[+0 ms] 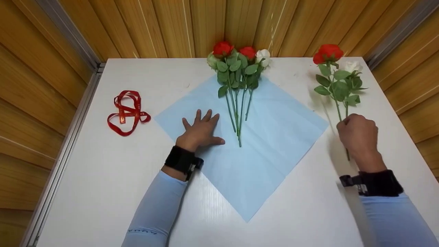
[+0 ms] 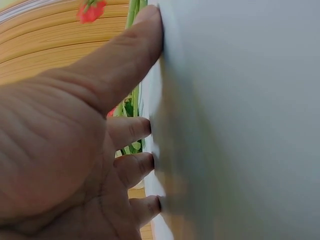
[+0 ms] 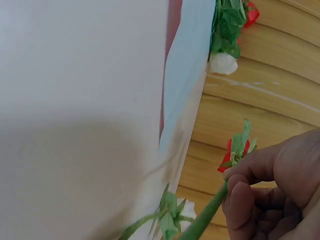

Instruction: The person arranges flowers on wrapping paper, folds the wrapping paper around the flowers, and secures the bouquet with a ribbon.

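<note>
My left hand [image 1: 200,133] rests with spread fingers on a light blue square wrapping sheet [image 1: 274,137], left of several rose stems. Seen from the left wrist, its thumb and fingertips [image 2: 145,205] touch the sheet. The bunch of roses [image 1: 236,68] lies across the sheet's far corner, with red and pale blooms. At the right, my right hand [image 1: 358,140] pinches the stem of a red rose [image 1: 328,54] between thumb and finger. A white rose [image 1: 353,67] is beside it; in the right wrist view its stem [image 3: 135,227] runs apart from the pinched one.
A loosely looped red ribbon [image 1: 128,113] lies on the white table [image 1: 85,171] at the left. Wood-patterned panels [image 1: 205,27] stand behind the table and along both sides, with a metal frame rail [image 1: 68,164] at the left edge.
</note>
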A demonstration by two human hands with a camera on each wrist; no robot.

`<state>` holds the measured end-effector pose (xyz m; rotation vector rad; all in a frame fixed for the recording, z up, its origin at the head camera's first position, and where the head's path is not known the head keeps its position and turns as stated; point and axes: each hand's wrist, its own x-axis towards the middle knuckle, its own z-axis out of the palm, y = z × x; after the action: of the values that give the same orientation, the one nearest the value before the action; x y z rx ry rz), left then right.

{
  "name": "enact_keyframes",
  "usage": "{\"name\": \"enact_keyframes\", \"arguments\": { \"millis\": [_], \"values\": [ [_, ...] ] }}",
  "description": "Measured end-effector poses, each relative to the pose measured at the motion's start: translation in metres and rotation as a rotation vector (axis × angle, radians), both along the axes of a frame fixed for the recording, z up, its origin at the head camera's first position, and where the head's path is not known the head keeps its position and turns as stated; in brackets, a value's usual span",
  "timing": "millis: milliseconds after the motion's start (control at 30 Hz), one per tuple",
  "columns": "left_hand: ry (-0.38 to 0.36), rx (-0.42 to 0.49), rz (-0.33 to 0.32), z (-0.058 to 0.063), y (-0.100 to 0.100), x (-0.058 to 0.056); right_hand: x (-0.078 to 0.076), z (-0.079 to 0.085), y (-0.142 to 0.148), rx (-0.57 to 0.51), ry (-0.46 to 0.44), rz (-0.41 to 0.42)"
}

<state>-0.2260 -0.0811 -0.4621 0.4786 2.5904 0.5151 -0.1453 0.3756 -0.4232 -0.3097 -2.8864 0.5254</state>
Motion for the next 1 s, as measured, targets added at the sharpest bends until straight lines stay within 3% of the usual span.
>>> {"name": "enact_keyframes", "arguments": {
  "millis": [267,533,733,1000],
  "values": [
    [-0.005,0.007,0.002,-0.001,0.001,0.000,-0.035,0.002,-0.075,-0.188,0.021,0.046],
    [0.005,0.005,0.010,-0.002,0.001,0.000,-0.073,-0.006,-0.166,-0.395,-0.025,0.130],
    [0.000,0.011,0.011,-0.003,0.002,0.002,-0.092,-0.016,-0.210,-0.440,-0.034,0.175],
    [0.017,-0.018,0.015,-0.003,0.003,-0.001,-0.105,-0.026,-0.235,-0.406,-0.028,0.214]
  ]
}}
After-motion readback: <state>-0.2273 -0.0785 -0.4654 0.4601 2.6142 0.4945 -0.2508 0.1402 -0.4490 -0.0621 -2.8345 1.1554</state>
